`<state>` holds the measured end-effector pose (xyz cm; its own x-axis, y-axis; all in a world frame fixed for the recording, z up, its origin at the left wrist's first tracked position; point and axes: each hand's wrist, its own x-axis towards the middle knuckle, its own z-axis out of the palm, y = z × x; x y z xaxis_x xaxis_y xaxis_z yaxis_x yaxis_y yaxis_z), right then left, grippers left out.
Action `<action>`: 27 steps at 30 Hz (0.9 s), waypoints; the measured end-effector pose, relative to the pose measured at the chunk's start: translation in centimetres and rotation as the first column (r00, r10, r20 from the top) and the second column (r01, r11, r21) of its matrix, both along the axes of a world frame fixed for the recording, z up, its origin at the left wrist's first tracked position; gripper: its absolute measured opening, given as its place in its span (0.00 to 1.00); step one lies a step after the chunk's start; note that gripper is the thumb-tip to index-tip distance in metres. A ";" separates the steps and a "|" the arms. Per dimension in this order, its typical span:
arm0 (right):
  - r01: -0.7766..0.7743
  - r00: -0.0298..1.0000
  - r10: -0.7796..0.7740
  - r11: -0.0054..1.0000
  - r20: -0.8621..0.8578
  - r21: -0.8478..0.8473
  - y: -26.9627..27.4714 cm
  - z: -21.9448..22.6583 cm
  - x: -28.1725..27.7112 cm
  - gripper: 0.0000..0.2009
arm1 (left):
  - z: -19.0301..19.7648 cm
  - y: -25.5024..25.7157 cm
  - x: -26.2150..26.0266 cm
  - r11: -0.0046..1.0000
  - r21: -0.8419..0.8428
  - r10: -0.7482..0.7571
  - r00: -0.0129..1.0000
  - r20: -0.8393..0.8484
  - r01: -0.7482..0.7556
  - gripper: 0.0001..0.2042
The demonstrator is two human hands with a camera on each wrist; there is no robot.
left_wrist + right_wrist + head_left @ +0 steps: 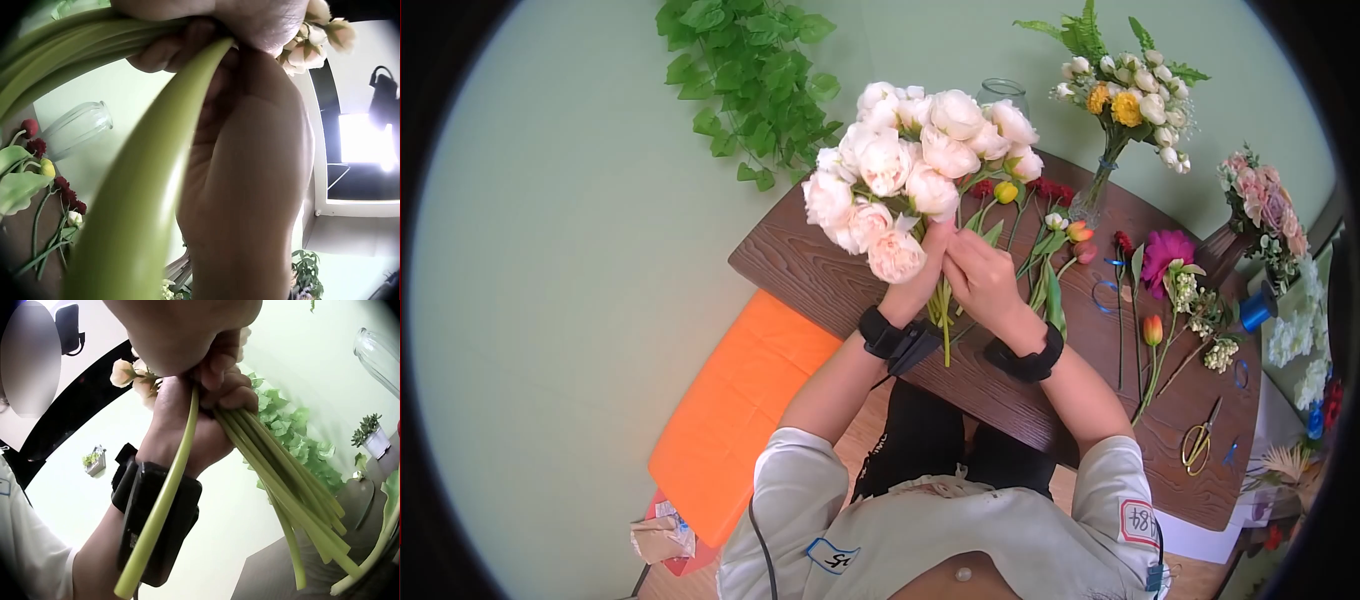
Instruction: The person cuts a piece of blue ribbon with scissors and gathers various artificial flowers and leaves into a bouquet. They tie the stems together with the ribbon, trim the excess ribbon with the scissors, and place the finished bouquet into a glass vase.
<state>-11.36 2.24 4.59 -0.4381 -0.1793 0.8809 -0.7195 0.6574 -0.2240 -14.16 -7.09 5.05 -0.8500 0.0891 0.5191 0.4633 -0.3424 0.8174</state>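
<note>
A bouquet of pale pink peonies (935,150) is held up over the table by my left hand (918,275). Its fingers wrap the bundled green stems (281,481) just below the blooms. My right hand (985,280) meets it there, fingers curled. In the right wrist view, one single stem (164,503) hangs apart from the bundle, its upper end pinched at my right fingertips. That stem also looms large in the left wrist view, with the right hand (250,156) behind it. The hands partly hide the grip.
On the dark wooden table (800,255) lie loose tulips (1080,240), a magenta flower (1168,255), scissors (1198,445) and a blue ribbon spool (1257,308). Behind stand a vase of white and yellow flowers (1135,105) and a glass jar (1003,93). An orange seat (740,410) is at left.
</note>
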 end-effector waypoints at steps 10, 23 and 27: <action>-0.256 0.684 0.490 0.855 0.541 -0.451 3.3 2.3 -0.9 0.29 | -8.3 -1.5 -4.0 0.841 0.282 -0.528 0.811 0.250 0.461 0.10; -0.343 0.721 0.427 0.904 0.546 -0.255 1.9 3.0 1.7 0.23 | -5.6 -2.5 -4.5 0.875 -0.240 -0.465 0.869 -0.171 0.421 0.20; -0.291 0.851 0.340 0.940 0.401 -0.180 2.3 3.2 0.9 0.19 | -4.0 -2.7 -4.7 0.858 -0.510 -0.312 0.855 -0.414 0.067 0.20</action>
<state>-10.48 4.49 7.78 -0.7062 -0.2852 0.6481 -0.7052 0.3653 -0.6077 -18.81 -9.81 1.02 -0.4538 0.5538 0.6981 0.7937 -0.1049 0.5991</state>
